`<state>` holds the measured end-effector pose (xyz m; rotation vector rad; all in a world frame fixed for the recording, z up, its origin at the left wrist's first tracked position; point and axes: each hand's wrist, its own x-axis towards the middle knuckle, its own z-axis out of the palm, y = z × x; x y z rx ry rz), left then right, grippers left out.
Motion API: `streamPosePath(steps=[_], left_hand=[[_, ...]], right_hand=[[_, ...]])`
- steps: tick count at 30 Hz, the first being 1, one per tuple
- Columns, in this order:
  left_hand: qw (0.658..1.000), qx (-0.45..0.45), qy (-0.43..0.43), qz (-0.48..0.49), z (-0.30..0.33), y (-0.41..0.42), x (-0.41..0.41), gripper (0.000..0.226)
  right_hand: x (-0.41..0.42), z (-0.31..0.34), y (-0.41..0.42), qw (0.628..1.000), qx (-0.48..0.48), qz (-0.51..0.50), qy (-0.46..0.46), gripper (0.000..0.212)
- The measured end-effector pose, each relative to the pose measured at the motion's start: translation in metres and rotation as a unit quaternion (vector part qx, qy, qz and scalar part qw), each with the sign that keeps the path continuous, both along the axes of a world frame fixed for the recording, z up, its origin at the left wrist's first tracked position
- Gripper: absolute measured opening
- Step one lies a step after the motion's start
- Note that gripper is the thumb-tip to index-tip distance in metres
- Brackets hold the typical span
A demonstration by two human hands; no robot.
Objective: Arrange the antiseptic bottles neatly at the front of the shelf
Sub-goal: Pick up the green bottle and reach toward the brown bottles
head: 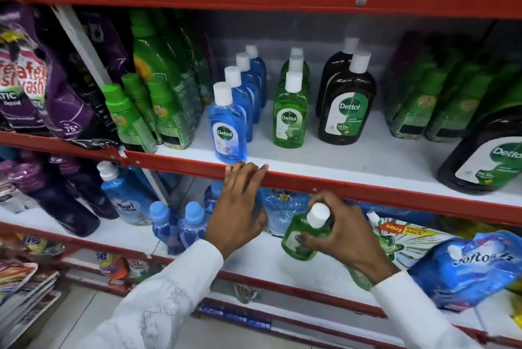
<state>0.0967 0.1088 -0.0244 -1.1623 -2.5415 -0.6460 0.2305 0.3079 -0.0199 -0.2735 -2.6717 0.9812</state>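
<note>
On the white shelf with a red front rail (324, 182) stand rows of Dettol bottles with white caps. A blue row has its front bottle (228, 125) at the shelf edge. A green row (290, 115) stands further back, to its right. Two dark brown bottles (346, 103) stand right of that. My right hand (343, 235) is below the rail, shut on a small green Dettol bottle (303, 235) that is tilted. My left hand (240, 213) rests its fingertips on the red rail just under the front blue bottle and holds nothing.
Green bottles (158, 100) and purple detergent pouches (56, 86) fill the shelf's left side. Wrapped green packs (440, 94) and a large brown Dettol bottle (485, 153) sit at the right. The lower shelf holds blue bottles (175, 224) and blue refill pouches (469, 266).
</note>
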Motion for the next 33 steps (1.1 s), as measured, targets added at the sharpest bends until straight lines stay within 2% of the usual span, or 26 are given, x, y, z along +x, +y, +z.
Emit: streamPosePath(steps=[5,8,10,14,18,20,23,27,30,33], left_hand=[[0.999,0.046,-0.019,0.002,-0.003,0.004,0.002,0.084],[0.998,0.055,-0.026,0.001,-0.008,0.004,-0.001,0.086],[0.998,0.058,-0.024,-0.004,-0.011,0.002,-0.003,0.089],[0.998,0.055,-0.023,-0.013,-0.012,-0.001,-0.005,0.092],[0.998,0.051,-0.028,-0.012,-0.011,-0.001,-0.004,0.089],[0.999,0.046,-0.022,-0.009,-0.010,-0.002,-0.004,0.087],[1.000,0.029,-0.004,0.006,-0.009,0.001,-0.001,0.084],[0.999,0.041,-0.002,0.024,-0.009,0.007,0.003,0.075],[0.998,0.060,0.016,-0.009,-0.008,0.018,0.008,0.067],[0.995,0.071,0.046,-0.043,-0.004,0.033,0.012,0.057]], right_hand=[[-0.006,0.105,-0.009,0.986,0.001,-0.015,0.166,0.059],[-0.027,0.142,-0.008,0.976,0.040,-0.015,0.216,0.060],[-0.048,0.153,-0.005,0.977,0.056,-0.009,0.206,0.062],[-0.091,0.151,-0.001,0.987,0.091,0.017,0.132,0.071],[-0.119,0.135,0.001,0.989,0.120,0.026,0.085,0.063],[-0.127,0.131,0.002,0.991,0.111,0.028,0.072,0.071],[-0.133,0.130,0.001,0.991,0.107,0.045,0.068,0.082],[-0.132,0.125,0.002,0.990,0.102,0.047,0.085,0.080],[-0.120,0.118,0.009,0.989,0.086,0.032,0.117,0.086],[-0.094,0.107,0.020,0.987,0.015,0.008,0.159,0.087]])
